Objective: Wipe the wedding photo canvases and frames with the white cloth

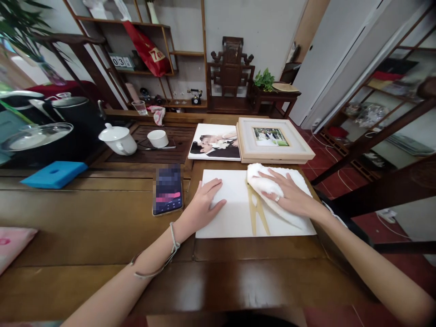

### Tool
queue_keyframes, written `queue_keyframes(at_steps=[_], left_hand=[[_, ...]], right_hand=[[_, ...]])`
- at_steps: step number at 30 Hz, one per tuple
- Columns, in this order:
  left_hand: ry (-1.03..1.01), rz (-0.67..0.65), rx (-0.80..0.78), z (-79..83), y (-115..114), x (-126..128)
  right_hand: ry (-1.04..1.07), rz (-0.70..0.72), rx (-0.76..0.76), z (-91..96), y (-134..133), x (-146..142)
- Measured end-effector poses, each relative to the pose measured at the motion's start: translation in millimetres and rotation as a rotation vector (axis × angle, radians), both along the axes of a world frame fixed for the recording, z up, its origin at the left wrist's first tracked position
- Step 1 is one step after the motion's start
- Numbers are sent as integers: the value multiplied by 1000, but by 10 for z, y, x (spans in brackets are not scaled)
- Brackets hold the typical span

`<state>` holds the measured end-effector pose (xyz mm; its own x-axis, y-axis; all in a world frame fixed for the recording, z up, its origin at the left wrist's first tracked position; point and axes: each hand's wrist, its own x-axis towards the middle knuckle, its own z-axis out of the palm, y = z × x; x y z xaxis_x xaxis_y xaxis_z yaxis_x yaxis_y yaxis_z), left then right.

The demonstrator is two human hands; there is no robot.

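A white rectangular board (229,213), seemingly the back of a picture panel, lies flat on the wooden table before me. Two beige strips (252,211) spread apart on its surface like a narrow A, their top under the cloth. My left hand (203,203) rests on the board's left edge, fingers stretched and holding nothing. On the right half, my right hand (285,193) presses down on a bunched white cloth (260,181), its fingers curved over it. A ring shows on this hand. The cloth hides the board's upper right part.
Behind the board lie a photo panel (215,145) and a stacked framed photo (277,138). Left of it are a phone (167,193), a blue sponge-like block (56,174), a lidded white cup (117,140), a small white bowl (157,138) and a dark pot (73,113).
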<state>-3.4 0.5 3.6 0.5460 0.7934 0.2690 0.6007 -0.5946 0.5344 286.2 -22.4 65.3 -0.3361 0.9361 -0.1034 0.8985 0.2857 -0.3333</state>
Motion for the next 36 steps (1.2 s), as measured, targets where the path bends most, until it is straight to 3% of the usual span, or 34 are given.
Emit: queue_keyframes(at_steps=[4, 7, 10, 14, 17, 19, 23, 26, 28, 32, 36], left_hand=[[-3, -5, 1, -4, 4, 0], [-13, 9, -17, -5, 4, 6], [-14, 21, -32, 0, 2, 12], [-19, 18, -30, 3, -1, 14], [-25, 19, -18, -6, -1, 14], [-26, 19, -12, -13, 0, 13], [-40, 14, -16, -34, 8, 7], [-94, 23, -27, -59, 31, 4], [-145, 48, -57, -68, 49, 7], [-267, 110, -129, -29, 66, 16], [-388, 184, -159, 39, 59, 22]], right_hand=[[-7, 79, -57, 75, 224, -205], [-87, 167, -14, 95, 181, -393], [-165, 231, 37, 51, -119, -553], [-175, 339, 25, -18, -713, -644], [-148, 368, -20, 13, -920, -613], [-141, 326, -57, 62, -836, -565], [-156, 182, -32, 104, -326, -515], [-190, 105, 49, 37, -16, -645], [-225, 53, 128, -42, 18, -835], [-266, 68, 191, -175, -317, -1315], [-243, 336, 200, -146, -780, -1539]])
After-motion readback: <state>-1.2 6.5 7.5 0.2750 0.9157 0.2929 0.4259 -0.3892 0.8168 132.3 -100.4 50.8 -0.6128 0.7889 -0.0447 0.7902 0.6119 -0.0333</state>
